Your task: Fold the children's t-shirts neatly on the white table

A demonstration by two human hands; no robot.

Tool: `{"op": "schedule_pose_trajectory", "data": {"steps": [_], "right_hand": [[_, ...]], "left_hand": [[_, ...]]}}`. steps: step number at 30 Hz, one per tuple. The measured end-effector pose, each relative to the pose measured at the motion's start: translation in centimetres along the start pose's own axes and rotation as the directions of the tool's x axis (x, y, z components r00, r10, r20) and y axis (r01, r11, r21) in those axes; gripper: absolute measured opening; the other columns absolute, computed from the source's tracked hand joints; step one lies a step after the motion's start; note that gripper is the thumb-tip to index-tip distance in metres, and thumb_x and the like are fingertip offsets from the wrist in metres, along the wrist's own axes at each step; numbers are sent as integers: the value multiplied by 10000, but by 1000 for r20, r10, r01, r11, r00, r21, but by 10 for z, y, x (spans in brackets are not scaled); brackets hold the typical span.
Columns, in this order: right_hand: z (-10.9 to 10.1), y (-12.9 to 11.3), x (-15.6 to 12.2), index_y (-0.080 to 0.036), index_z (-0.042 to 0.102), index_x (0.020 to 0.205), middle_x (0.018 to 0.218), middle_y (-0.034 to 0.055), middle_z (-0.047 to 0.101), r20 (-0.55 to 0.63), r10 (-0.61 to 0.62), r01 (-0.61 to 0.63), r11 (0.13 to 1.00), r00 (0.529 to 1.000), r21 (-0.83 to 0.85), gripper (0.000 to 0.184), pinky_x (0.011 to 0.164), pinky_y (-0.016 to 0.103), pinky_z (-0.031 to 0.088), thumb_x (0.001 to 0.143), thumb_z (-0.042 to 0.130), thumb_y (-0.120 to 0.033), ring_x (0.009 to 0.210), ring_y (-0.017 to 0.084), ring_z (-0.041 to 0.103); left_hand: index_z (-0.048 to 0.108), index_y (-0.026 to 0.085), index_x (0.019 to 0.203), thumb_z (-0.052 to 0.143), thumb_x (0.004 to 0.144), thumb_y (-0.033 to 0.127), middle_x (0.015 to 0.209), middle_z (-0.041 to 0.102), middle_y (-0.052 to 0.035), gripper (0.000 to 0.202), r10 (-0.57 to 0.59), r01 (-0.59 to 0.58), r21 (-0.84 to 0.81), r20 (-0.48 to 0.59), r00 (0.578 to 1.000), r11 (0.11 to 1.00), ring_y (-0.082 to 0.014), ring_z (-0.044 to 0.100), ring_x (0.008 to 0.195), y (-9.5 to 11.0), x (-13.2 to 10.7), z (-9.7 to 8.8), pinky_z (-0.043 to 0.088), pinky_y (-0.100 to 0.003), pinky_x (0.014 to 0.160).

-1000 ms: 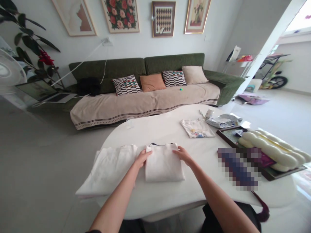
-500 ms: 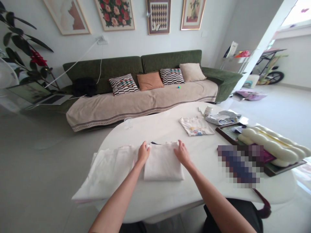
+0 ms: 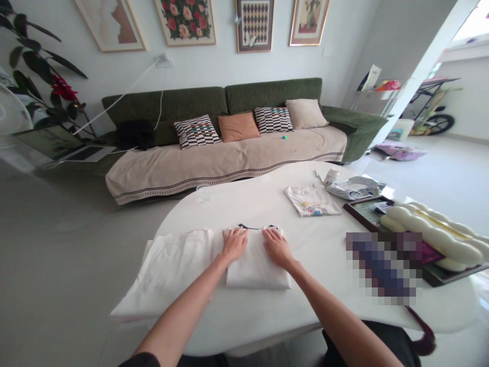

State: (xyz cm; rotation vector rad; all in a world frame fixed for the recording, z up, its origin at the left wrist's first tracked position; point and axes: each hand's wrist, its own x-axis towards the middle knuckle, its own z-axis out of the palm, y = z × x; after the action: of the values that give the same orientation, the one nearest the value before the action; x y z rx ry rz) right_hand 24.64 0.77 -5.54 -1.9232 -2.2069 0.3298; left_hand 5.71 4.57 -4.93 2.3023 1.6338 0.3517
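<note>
A white T-shirt (image 3: 257,272), folded into a neat block with a dark neckline at its far edge, lies on the white table (image 3: 244,199). My left hand (image 3: 235,244) rests flat on its upper left part, fingers stretched out. On the upper right part lies my right hand (image 3: 277,247), palm down and fingers extended. Both hands press on the cloth without gripping it. To the left, close beside it, white cloth (image 3: 171,275) is spread out, reaching the table's edge. Farther back sits another folded white T-shirt (image 3: 313,200) with a colourful print.
On the right are a dark tray (image 3: 362,214) with a cream puffy object (image 3: 431,229) and a blurred-out dark item (image 3: 382,267). A silver packet (image 3: 357,187) and a small white bottle (image 3: 331,176) stand behind. A green sofa (image 3: 191,109) is beyond the table.
Both hands have moved inward from the T-shirt's side edges onto its top, and the fingers now lie flat. More of the dark neckline shows. The view has shifted slightly.
</note>
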Motion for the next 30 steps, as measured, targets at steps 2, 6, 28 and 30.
{"op": "schedule_pose_trajectory", "data": {"steps": [2,6,28,30], "right_hand": [[-6,5,7,-186,324,1329,1408,68,298,-15,47,-47,999,999,9,488,981,373,273,847,270,-131,1290,195,215],[-14,12,15,-178,335,1317,1360,120,355,-13,138,-138,990,990,34,512,936,405,319,812,344,-91,1246,246,286],[-119,14,-89,-189,521,911,1003,71,521,-377,-197,257,959,905,116,346,829,297,396,641,399,-9,971,192,468],[-91,26,-113,-199,521,965,1121,90,489,-255,-224,248,966,941,67,373,849,337,404,652,428,-18,1050,217,444]], "left_hand": [[477,234,1216,455,808,251,1304,432,-94,409,-40,41,-36,15,999,999,-279,322,1215,-7,9,-9,151,-496,1016],[475,156,1191,521,751,213,1206,490,-132,446,-87,87,-106,9,996,991,-250,400,1152,-13,10,-15,272,-376,977],[587,201,956,504,745,113,968,556,-38,243,443,-444,-212,-53,895,871,-165,502,950,50,-97,-117,385,-278,871],[579,226,1044,548,737,148,1079,539,-51,319,509,-486,-198,87,856,851,-188,480,1029,42,-111,-95,373,-309,914]]}}
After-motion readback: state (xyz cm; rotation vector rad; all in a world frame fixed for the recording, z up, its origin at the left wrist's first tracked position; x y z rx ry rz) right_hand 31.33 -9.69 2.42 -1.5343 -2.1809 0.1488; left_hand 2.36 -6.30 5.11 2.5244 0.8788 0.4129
